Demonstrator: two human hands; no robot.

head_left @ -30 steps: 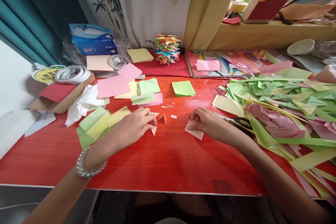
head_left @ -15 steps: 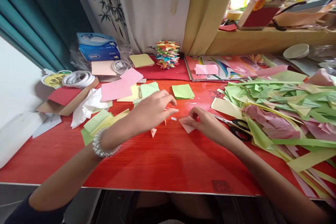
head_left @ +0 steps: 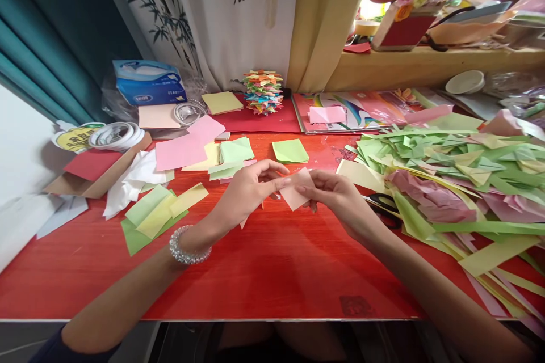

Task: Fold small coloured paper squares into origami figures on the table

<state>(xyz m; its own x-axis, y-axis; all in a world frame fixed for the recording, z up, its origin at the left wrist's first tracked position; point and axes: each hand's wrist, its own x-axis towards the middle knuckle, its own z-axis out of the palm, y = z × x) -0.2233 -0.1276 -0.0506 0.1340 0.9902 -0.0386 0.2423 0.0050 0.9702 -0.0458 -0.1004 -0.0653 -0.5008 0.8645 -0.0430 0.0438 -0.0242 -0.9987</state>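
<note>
A small pale pink square of paper (head_left: 297, 191) is held above the red table (head_left: 272, 272) between both hands. My left hand (head_left: 258, 184), with a beaded bracelet at the wrist, pinches its left corner between thumb and fingers. On the right side my right hand (head_left: 330, 188) grips the same paper, thumb in front and fingers behind. Beyond the hands lies a stack of green squares (head_left: 290, 151). Small folded pink pieces show partly beneath my left hand. Black-handled scissors (head_left: 384, 210) lie by my right forearm, partly covered.
Green and yellow folded pieces (head_left: 430, 153) and paper strips (head_left: 498, 255) heap on the right. Loose sheets (head_left: 159, 212), a cardboard tray (head_left: 102, 173) and a tissue box (head_left: 149, 84) are on the left. A colourful paper model (head_left: 263, 92) stands at the back.
My left hand has come to the pink paper and now pinches it. My right hand has lifted the paper off the table. The whole view has shifted slightly.
</note>
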